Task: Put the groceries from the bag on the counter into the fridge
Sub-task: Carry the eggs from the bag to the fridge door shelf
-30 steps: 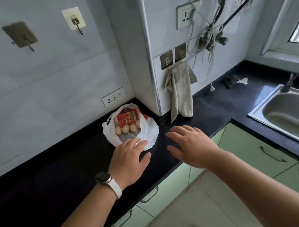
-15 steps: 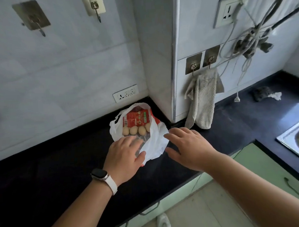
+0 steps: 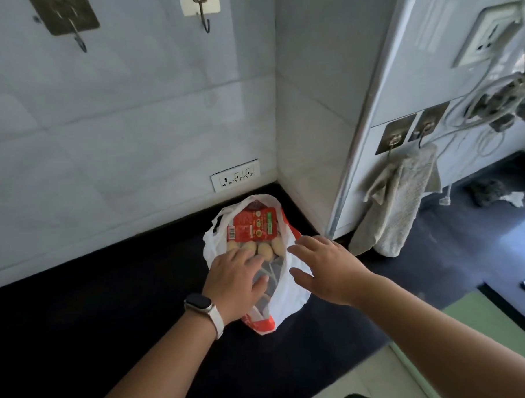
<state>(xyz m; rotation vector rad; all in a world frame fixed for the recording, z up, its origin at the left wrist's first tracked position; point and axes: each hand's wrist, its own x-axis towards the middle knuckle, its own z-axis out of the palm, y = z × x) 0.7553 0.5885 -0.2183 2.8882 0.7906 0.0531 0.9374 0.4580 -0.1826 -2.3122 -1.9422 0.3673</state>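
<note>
A white plastic bag with red print lies open on the black counter in the corner by the wall. Inside it I see an egg pack with a red label and a row of tan eggs. My left hand, with a watch on the wrist, lies flat with spread fingers over the near part of the pack, fingertips at the eggs. My right hand hovers with spread fingers over the bag's right edge, holding nothing. The fridge is not in view.
A grey towel hangs from a hook on the pillar to the right of the bag. A wall socket sits just behind the bag. A dark cloth lies further right on the counter. Green cabinet fronts lie below the counter's edge.
Both hands have moved forward onto the bag: the left now covers the near part of the egg pack, the right has reached the bag's right edge. The view has come closer.
</note>
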